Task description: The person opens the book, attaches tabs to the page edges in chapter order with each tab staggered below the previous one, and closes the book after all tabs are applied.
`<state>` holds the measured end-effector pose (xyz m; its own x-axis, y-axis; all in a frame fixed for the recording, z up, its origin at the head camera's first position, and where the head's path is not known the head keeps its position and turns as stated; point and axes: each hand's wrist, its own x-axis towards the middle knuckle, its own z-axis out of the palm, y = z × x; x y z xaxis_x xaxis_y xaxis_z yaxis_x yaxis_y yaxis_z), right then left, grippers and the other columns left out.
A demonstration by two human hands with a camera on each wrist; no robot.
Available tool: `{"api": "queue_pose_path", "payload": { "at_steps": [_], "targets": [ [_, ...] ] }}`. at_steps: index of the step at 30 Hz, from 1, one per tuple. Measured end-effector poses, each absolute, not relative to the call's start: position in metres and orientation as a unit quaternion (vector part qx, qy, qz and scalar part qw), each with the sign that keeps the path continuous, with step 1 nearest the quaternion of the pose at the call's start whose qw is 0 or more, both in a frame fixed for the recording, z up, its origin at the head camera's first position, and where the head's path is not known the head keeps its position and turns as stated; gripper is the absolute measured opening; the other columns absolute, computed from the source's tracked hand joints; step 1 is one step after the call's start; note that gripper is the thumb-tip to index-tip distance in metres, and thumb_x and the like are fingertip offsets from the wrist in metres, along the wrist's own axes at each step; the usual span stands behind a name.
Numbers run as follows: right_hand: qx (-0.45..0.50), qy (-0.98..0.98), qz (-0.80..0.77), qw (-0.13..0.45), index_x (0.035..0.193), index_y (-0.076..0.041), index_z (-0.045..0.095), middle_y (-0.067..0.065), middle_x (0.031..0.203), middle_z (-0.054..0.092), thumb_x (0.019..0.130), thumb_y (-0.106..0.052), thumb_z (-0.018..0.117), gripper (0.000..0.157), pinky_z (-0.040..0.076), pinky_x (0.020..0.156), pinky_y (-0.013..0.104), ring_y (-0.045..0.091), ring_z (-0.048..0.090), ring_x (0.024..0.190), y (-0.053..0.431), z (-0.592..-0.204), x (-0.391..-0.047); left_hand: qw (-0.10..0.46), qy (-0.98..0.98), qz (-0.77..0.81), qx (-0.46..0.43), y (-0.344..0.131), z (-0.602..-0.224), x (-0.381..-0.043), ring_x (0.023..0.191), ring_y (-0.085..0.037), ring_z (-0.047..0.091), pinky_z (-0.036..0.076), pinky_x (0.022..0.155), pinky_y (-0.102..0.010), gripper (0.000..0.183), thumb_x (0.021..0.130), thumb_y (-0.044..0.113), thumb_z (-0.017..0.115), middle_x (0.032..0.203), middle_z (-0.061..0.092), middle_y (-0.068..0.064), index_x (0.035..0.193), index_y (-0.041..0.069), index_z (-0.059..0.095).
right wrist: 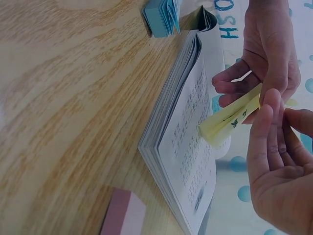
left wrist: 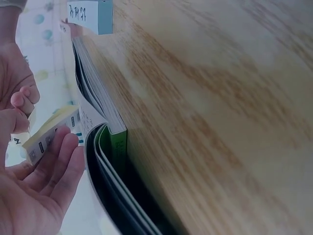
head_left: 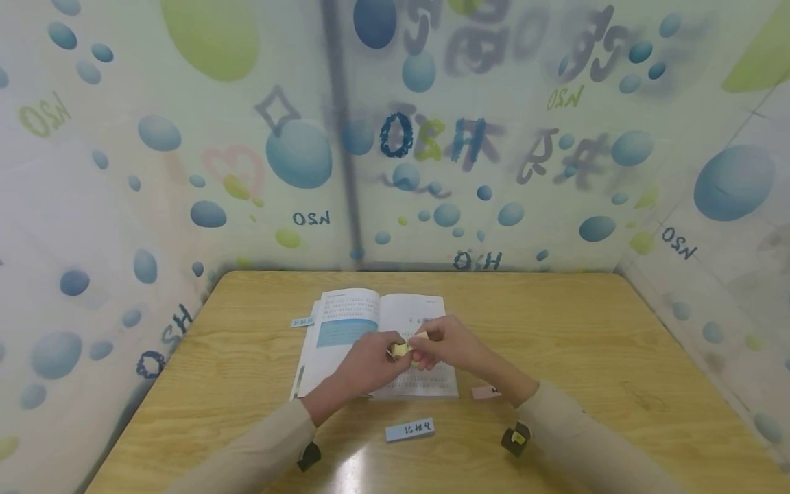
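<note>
Both hands meet over the right page of an open book. My left hand holds a small yellow sticky-note pad between its thumb and fingers. Dark handwriting marks the pad's face in the right wrist view, while its printed underside faces the left wrist view. At the pad's near end my right hand pinches a yellow note sheet with thumb and forefinger; the fingertips of both hands almost meet there. Fingers partly hide the pinched sheet.
In front of the book lies a light blue sticky-note pad with handwriting. A pink pad sits by the right forearm. A blue labelled tab sticks out at the book's left edge. Patterned walls stand behind the wooden table.
</note>
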<state>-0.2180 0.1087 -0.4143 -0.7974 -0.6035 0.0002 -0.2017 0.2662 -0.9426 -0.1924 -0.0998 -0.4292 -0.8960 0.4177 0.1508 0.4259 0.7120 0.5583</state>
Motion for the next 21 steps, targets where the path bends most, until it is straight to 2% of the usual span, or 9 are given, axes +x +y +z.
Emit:
{"api": "queue_pose_path", "payload": {
  "at_steps": [10, 17, 21],
  "targets": [
    [-0.272, 0.78, -0.537, 0.17, 0.098, -0.003, 0.075, 0.009, 0.082, 0.072, 0.101, -0.012, 0.065, 0.015, 0.061, 0.067, 0.036, 0.024, 0.072, 0.072, 0.1091, -0.4156, -0.2194, 0.0, -0.926, -0.313, -0.213, -0.0983, -0.4296, -0.1913, 0.067, -0.005, 0.06, 0.052, 0.061, -0.025, 0.02, 0.095, 0.03, 0.065, 0.081, 0.069, 0.008, 0.103, 0.012, 0.072],
    [-0.274, 0.784, -0.533, 0.163, 0.094, -0.003, 0.075, 0.009, 0.081, 0.071, 0.101, -0.01, 0.065, 0.014, 0.061, 0.066, 0.036, 0.024, 0.072, 0.071, 0.1103, -0.4178, -0.2205, -0.006, -0.921, -0.325, -0.213, -0.1005, -0.429, -0.1904, 0.066, -0.005, 0.06, 0.052, 0.061, -0.026, 0.011, 0.091, 0.021, 0.065, 0.079, 0.067, 0.01, 0.098, 0.014, 0.071],
    [-0.275, 0.783, -0.534, 0.163, 0.092, -0.002, 0.074, 0.012, 0.08, 0.07, 0.1, -0.01, 0.066, 0.014, 0.061, 0.064, 0.035, 0.024, 0.072, 0.069, 0.1117, -0.4202, -0.221, -0.008, -0.92, -0.328, -0.212, -0.1018, -0.4288, -0.189, 0.068, -0.005, 0.06, 0.053, 0.062, -0.025, 0.015, 0.089, 0.018, 0.065, 0.082, 0.068, 0.009, 0.102, 0.012, 0.071]
  ]
}}
